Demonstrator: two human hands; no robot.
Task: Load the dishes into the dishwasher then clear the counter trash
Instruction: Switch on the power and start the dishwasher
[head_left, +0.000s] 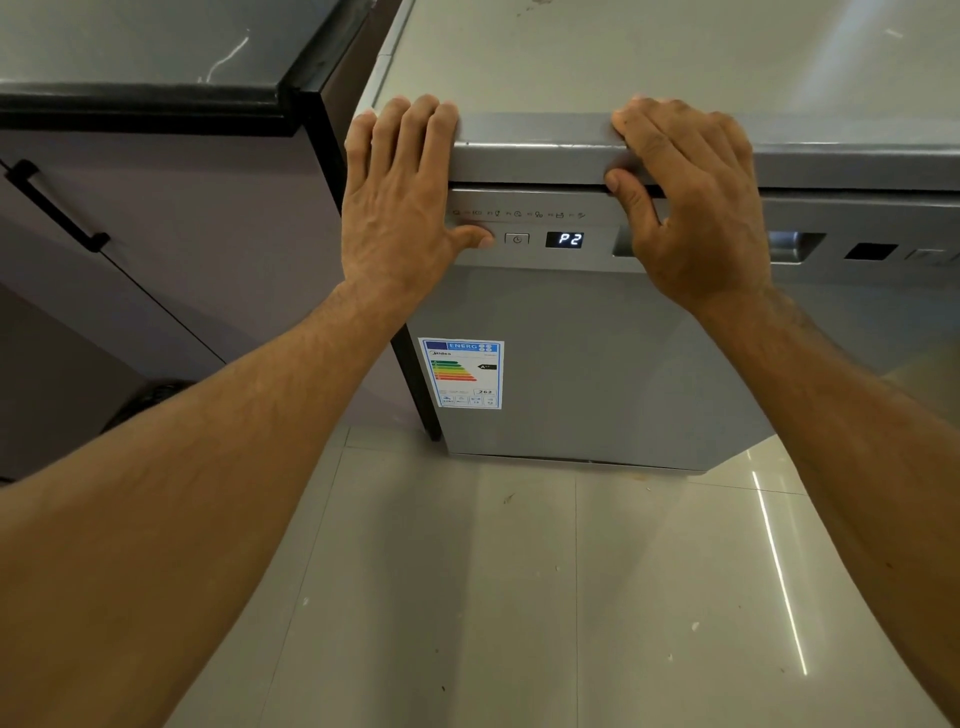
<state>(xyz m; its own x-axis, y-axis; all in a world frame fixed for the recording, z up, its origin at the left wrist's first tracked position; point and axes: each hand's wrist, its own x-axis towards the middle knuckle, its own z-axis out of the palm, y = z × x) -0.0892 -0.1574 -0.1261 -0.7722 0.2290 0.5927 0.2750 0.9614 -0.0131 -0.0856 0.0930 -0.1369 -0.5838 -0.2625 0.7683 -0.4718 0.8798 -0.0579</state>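
1. At the front of a silver dishwasher (597, 364), a person reaches out with both bare arms to the machine's top edge. Its door stands closed beneath the control panel (535, 228).
2. The left hand (400, 208) lies flat over the top left corner. Its fingers are straight and side by side across the lip, and the thumb (475, 236) stretches down onto the control panel, just left of a square button (517, 239).
3. The right hand (696, 208) clasps the front lip of the top, further to the right. Its fingers bend over the upper edge while its thumb tucks into the dark seam between top and door, so the lip is pinched between them. The palm covers part of the recessed door handle (795, 247).
4. A lit display (564, 239) reading "P2" glows on the panel between the two hands, under a row of small programme icons.
5. An energy label (461, 373) with coloured bars is stuck to the door's left side, below the left wrist.
6. A mauve cabinet (182, 234) with a black bar handle (57, 208) stands just beside the dishwasher on the left, under a grey countertop (130, 47) edged in black. Pale glossy floor tiles (519, 597) spread below.
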